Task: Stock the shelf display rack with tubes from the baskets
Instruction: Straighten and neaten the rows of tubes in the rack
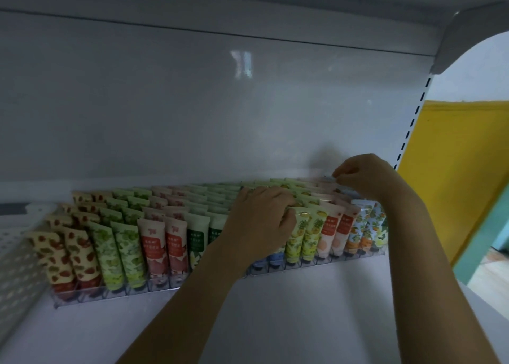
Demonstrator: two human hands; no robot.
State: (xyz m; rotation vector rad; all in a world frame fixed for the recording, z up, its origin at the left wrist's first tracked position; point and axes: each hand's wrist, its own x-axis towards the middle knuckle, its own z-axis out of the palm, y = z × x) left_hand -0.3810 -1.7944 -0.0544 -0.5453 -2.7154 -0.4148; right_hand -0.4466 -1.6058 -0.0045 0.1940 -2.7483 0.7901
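Head view: left hand (261,220) gripped tubes (311,231) near the rack's (91,297) front edge; right hand (366,177) pinched a pale tube (326,183) at its back-right corner. Light, squashy, probably best held by the crimp.

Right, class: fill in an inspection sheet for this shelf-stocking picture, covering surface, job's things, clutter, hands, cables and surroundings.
Surface: white shelf under the rack.
Job's things: clear rack packed with tubes in colour rows.
Clutter: nothing seen.
Hands: left hand grips the tops of yellow-green tubes; right hand pinches a back-row tube.
Cables: nothing seen.
Surroundings: perforated panel left, yellow wall right.
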